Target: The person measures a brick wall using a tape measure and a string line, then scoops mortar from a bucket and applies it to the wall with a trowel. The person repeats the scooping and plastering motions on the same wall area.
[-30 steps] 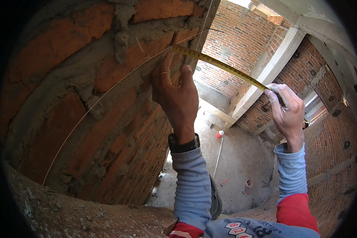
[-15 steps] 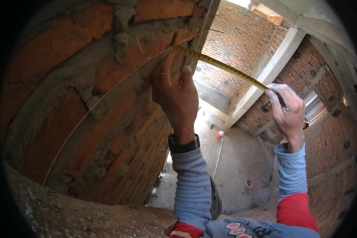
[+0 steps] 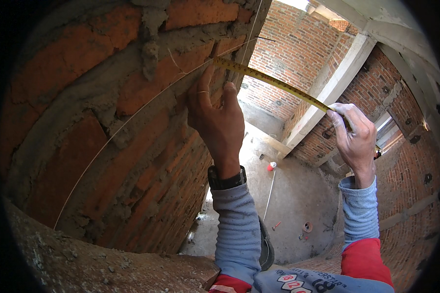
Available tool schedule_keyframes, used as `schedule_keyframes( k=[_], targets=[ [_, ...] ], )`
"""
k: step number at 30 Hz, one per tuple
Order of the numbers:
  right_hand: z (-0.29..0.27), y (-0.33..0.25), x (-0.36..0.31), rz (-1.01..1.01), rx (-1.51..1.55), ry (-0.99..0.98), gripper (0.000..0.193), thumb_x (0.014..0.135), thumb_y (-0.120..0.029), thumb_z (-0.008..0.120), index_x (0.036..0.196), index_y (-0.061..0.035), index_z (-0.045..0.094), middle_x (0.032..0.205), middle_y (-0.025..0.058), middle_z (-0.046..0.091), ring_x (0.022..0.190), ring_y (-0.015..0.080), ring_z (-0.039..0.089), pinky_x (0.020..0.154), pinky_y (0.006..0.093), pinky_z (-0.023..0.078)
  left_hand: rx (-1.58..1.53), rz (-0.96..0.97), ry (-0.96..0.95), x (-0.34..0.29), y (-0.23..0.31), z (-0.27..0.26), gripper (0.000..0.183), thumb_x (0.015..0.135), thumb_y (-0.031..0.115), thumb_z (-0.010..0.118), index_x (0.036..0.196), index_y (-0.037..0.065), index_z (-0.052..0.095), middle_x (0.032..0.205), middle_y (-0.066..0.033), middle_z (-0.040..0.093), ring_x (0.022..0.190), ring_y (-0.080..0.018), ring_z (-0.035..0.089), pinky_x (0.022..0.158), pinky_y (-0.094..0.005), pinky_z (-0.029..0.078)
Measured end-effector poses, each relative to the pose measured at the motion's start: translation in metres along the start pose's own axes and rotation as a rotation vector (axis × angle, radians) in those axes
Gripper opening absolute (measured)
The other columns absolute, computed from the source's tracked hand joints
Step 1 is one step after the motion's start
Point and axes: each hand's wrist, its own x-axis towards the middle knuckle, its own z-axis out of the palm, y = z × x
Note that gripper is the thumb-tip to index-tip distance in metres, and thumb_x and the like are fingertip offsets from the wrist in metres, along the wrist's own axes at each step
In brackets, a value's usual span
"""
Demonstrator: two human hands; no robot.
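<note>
A yellow measuring tape [image 3: 278, 83] stretches slantwise from the brick wall [image 3: 146, 141] on the left to my right hand [image 3: 357, 134]. My left hand [image 3: 217, 115] is raised beside the wall, its index fingertip on the end of the tape, holding it by a white string [image 3: 182, 73]. The left thumb points up, apart from the index finger. My right hand grips the tape between thumb and fingers farther right; the tape's case cannot be made out. The string runs along the wall's face and passes the tape's end.
A second string [image 3: 255, 22] runs along the wall's edge. Far below lies a concrete floor [image 3: 293, 205] with a red-and-white object [image 3: 272, 166] and small debris. A rough ledge [image 3: 107, 263] is at the lower left. A concrete beam [image 3: 335, 83] crosses the brick walls beyond.
</note>
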Motion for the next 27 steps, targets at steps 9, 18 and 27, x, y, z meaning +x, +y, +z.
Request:
schedule_keyframes(
  k=[9, 18, 27],
  targets=[
    [0.001, 0.0, 0.001, -0.027, -0.014, 0.017, 0.01, 0.092, -0.01, 0.077, 0.099, -0.0031, 0.075, 0.088, 0.0134, 0.073, 0.074, 0.0307, 0.073, 0.064, 0.0383, 0.057, -0.013, -0.063, -0.021, 0.0, 0.008, -0.004, 0.041, 0.097, 0.013, 0.066, 0.137, 0.004, 0.063, 0.131, -0.0218, 0.061, 0.123, -0.0365, 0.062, 0.101, -0.048, 0.058],
    [0.002, -0.001, 0.001, -0.02, -0.016, 0.014, 0.01, 0.093, -0.01, 0.077, 0.099, -0.0036, 0.075, 0.088, 0.0125, 0.073, 0.073, 0.0299, 0.073, 0.063, 0.0378, 0.057, 0.069, 0.007, -0.019, 0.001, 0.001, -0.004, 0.042, 0.096, 0.015, 0.066, 0.137, 0.003, 0.063, 0.134, -0.0216, 0.062, 0.126, -0.0375, 0.06, 0.106, -0.0511, 0.052],
    [0.003, 0.001, 0.001, -0.024, -0.015, 0.019, 0.011, 0.092, -0.011, 0.077, 0.1, -0.0038, 0.075, 0.086, 0.0124, 0.072, 0.071, 0.0293, 0.072, 0.062, 0.0379, 0.057, 0.025, 0.001, -0.012, 0.0, -0.004, -0.001, 0.043, 0.096, 0.015, 0.066, 0.137, 0.004, 0.063, 0.133, -0.0198, 0.064, 0.127, -0.0377, 0.06, 0.11, -0.0521, 0.047]
  ],
)
